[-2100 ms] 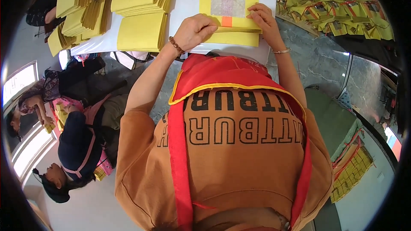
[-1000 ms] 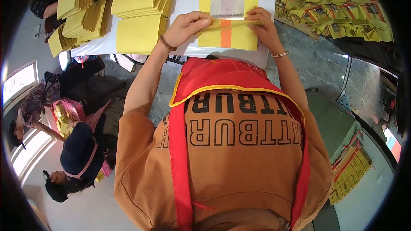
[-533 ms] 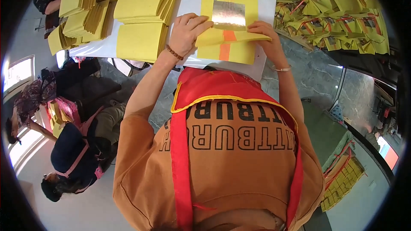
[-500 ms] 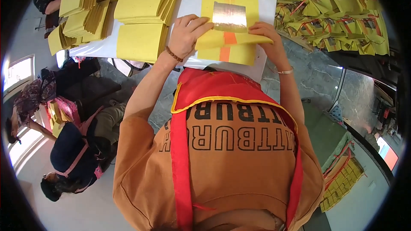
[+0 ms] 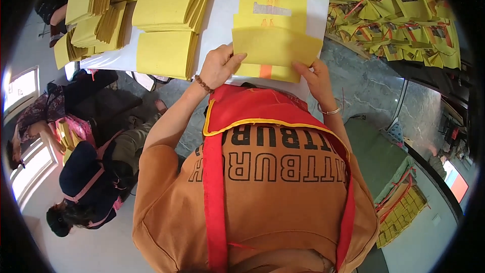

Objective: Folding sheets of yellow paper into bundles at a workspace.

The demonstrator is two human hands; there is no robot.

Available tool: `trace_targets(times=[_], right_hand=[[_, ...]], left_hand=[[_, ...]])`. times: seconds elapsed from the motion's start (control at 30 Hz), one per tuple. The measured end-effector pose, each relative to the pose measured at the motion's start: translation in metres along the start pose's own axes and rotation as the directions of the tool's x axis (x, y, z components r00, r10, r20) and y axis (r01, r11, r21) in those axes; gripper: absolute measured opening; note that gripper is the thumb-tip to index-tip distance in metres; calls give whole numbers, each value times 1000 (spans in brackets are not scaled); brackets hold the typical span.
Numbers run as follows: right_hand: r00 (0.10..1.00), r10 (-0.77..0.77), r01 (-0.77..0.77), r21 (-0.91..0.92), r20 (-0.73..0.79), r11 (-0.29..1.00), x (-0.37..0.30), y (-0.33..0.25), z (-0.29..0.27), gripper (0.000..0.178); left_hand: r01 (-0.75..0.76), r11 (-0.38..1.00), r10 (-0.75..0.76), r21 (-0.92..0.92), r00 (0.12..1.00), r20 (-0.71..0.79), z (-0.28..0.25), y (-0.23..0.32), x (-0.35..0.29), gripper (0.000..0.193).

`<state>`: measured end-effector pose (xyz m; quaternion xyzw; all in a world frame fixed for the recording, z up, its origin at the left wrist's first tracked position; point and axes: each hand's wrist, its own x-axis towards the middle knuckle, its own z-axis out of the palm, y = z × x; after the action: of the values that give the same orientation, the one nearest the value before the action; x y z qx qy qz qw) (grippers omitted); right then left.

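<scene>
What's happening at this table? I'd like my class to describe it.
A person in a red apron holds a yellow sheet by its sides, left hand on one edge and right hand on the other, its plain face showing. Under it lies yellow paper with an orange strip; just beyond, a silver patch partly shows. Stacks of folded yellow paper stand to the left on the white table.

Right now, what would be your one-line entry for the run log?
left hand: holds yellow flap, left side | right hand: holds right side | yellow paper stacks: on white table
</scene>
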<state>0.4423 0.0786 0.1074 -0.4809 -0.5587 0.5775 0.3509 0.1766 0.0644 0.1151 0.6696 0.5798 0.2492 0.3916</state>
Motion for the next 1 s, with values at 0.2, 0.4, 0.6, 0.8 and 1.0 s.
trace_targets(times=[0.2, 0.4, 0.6, 0.8, 1.0], right_hand=[[983, 12, -16, -20, -182, 1000, 19, 11, 7, 33], [980, -126, 43, -458, -153, 888, 22, -2, 9, 56], [949, -104, 16, -283, -298, 959, 27, 4, 15, 60], [959, -225, 112, -501, -172, 858, 32, 5, 13, 31], [978, -43, -30, -340, -205, 940, 38, 4, 10, 20]], left_hand=[[199, 914, -243, -352, 967, -82, 17, -9, 10, 24], [319, 832, -374, -454, 927, -33, 16, -15, 18, 23], [370, 749, -450, -549, 893, -13, 16, -9, 21, 21], [397, 701, -478, -592, 878, 22, 15, -13, 25, 17], [415, 675, -495, -610, 868, 44, 14, -8, 28, 13]])
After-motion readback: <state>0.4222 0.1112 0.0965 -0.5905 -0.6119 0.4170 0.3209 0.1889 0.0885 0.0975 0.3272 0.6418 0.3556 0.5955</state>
